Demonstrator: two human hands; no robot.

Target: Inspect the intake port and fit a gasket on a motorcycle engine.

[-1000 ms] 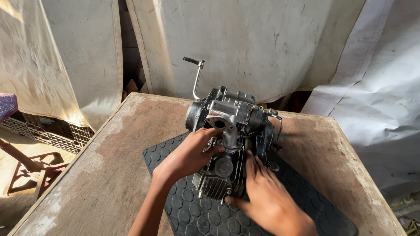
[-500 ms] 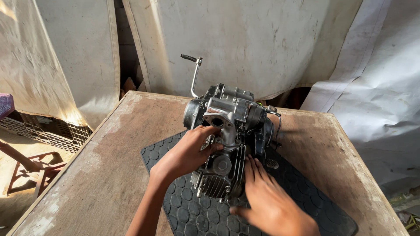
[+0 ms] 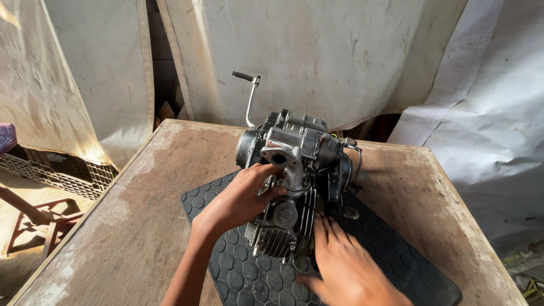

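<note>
Behind everything hang pale tarp sheets (image 3: 317,62), creased and sunlit, covering the back & right side. In front stands the wooden desk (image 3: 130,215), top worn and stained, with a whitish scuffed patch along its left edge. On the desk lies a black rubber mat (image 3: 396,255) w/ a hexagon pattern, set at an angle; its right corner runs out toward the near right edge of the desk.

On the mat, roughly mid-desk, sits a small motorcycle engine (image 3: 300,153) (grey metal, dirty, cooling fins facing the camera). Its finned cylinder end points toward the person, and an open round port shows on top near the middle. A kick-start lever (image 3: 251,96) w/ a black rubber tip rises from the far left of the engine, bent over to the left.

Left hand (image 3: 241,198) comes in from below left, fingers curled against the engine's left side just under the port, gripping the casing. Right hand (image 3: 345,266) lies at the near right, fingers spread open & flat, fingertips touching the lower fins; palm rests over the mat, not closed on anything.

Off the desk to the left: a plastic lattice crate (image 3: 51,173) on the ground, and a reddish metal frame (image 3: 34,226) nearer the camera, partly in shadow.
</note>
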